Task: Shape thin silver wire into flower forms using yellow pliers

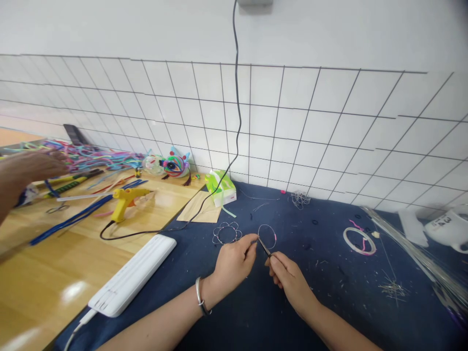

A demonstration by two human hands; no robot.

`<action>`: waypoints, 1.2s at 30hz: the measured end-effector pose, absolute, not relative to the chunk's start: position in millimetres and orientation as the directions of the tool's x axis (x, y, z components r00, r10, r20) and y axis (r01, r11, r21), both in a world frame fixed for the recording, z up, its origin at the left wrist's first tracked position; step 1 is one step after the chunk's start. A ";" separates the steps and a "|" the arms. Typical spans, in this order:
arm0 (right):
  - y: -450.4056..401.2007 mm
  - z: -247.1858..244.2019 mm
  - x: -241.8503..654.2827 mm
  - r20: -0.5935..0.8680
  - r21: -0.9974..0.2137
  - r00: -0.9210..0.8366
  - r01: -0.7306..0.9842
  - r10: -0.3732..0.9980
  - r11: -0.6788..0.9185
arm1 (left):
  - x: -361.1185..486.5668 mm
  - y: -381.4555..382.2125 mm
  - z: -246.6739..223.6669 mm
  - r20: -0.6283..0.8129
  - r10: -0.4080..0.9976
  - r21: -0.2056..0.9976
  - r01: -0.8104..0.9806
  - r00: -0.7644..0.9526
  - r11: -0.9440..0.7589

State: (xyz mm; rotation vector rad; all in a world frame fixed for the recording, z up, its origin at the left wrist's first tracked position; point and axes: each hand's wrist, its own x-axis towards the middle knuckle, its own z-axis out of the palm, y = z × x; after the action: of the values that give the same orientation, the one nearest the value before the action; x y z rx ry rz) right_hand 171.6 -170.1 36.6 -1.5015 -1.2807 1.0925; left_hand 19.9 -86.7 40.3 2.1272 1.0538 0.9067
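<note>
My left hand, with a silver bangle at the wrist, pinches the near left side of a thin wire ring. The ring stands above the dark blue cloth and has a small pink mark on its right side. My right hand is closed around slim-nosed pliers; their handles are mostly hidden in the palm. The tips of the pliers meet the ring beside my left fingertips. Just left of the ring, a flower-shaped wire piece with several loops lies on the cloth.
A white power strip and yellow glue gun are at left. Another person's hand reaches over pipe cleaners. A tape roll, wire clippings, long wires and a white mug are at right.
</note>
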 end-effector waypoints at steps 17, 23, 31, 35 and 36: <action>-169.7 32.9 170.3 -0.112 -0.970 0.090 0.208 0.990 -0.129 | 18.9 -85.8 35.7 0.380 0.785 0.532 0.579 0.488 -0.618; -170.6 34.3 170.1 -0.083 -0.965 0.102 0.242 0.991 -0.105 | 19.4 -85.9 36.7 0.392 0.772 0.509 0.582 0.500 -0.635; -170.8 34.8 170.1 -0.060 -0.959 0.095 0.272 0.994 -0.084 | 19.8 -86.1 37.8 0.380 0.762 0.453 0.613 0.524 -0.647; -170.4 35.9 169.8 -0.063 -0.957 0.099 0.276 0.993 -0.088 | 20.1 -86.5 38.4 0.378 0.763 0.433 0.628 0.525 -0.647; -170.4 36.3 169.8 -0.063 -0.957 0.100 0.277 0.993 -0.089 | 20.0 -86.6 38.4 0.378 0.762 0.428 0.631 0.525 -0.647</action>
State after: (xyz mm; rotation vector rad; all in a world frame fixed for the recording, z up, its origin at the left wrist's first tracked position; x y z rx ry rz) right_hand 169.8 -170.4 36.3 -1.5167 -1.3083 1.0494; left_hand 20.0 -86.6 38.4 2.5286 1.1767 0.8014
